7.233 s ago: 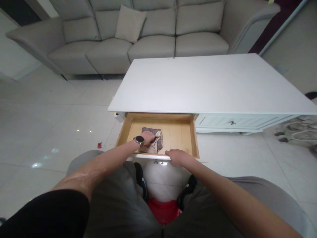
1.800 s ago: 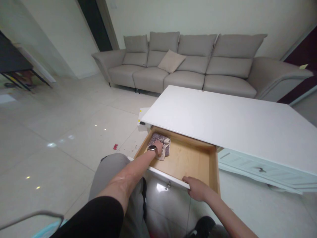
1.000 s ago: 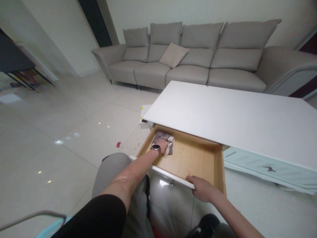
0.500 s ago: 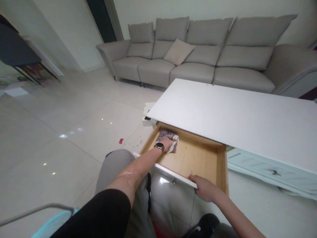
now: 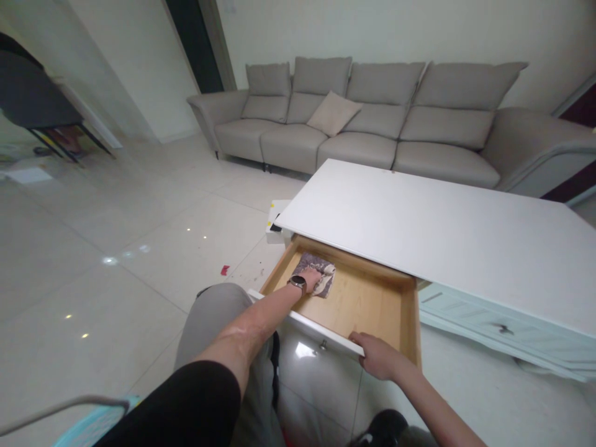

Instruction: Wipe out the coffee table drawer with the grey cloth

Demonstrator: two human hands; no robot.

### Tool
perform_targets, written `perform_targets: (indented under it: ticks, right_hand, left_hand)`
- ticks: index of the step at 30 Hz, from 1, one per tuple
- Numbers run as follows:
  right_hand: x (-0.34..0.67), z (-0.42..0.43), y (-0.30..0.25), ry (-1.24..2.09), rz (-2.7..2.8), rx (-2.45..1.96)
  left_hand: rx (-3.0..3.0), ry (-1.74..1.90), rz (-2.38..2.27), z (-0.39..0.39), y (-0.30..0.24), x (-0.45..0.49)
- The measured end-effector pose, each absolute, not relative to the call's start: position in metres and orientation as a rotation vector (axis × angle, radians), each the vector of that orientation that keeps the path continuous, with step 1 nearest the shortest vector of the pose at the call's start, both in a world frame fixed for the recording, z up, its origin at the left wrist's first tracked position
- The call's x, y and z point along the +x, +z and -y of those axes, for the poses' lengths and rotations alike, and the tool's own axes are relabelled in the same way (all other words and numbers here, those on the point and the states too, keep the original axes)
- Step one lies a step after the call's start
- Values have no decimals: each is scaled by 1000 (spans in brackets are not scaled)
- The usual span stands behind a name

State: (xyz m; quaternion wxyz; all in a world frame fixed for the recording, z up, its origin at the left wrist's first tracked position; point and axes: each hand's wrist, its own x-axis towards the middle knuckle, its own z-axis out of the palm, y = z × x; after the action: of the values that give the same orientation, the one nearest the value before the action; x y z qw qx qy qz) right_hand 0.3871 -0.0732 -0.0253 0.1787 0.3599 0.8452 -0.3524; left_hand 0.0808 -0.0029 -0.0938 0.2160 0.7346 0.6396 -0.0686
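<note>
A patterned purple-and-cream cloth [image 5: 327, 282] lies on the bottom of the pulled-out wooden drawer [image 5: 367, 304], towards its left end. My left hand [image 5: 310, 279], with a dark watch at the wrist, presses down on the cloth and grips it; the fingertips are partly hidden in its folds. At the drawer's near right part, my right hand [image 5: 376, 355] is closed over the top edge of the white drawer front [image 5: 321, 333]. A small metal knob [image 5: 323, 344] sits on that front.
The white coffee table [image 5: 437, 211] extends behind the drawer, with a second, closed drawer [image 5: 493, 323] at right. A grey sofa [image 5: 298, 146] stands beyond. A white box [image 5: 274, 237] is at the table's left; a blue basket [image 5: 97, 422] is at lower left. Red scrap [image 5: 225, 270] lies on the floor.
My left hand stays on the cloth, which now lies somewhat flatter and more spread. My right hand keeps its hold on the drawer front. The view has tilted up slightly.
</note>
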Motion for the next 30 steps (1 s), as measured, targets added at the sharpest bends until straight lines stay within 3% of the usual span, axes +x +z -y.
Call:
perform_targets:
  ticks: [15, 26, 30]
  right_hand:
    - [384, 72, -25, -967, -2427, 1008]
    - [381, 72, -20, -949, -2409, 990]
    - [382, 72, -20, -978, -2413, 983]
  left_hand:
    - [2119, -227, -1843, 4, -63, 68]
    - [2411, 5, -1923, 4, 73, -4]
    - [2334, 5, -2040, 19, 84, -36]
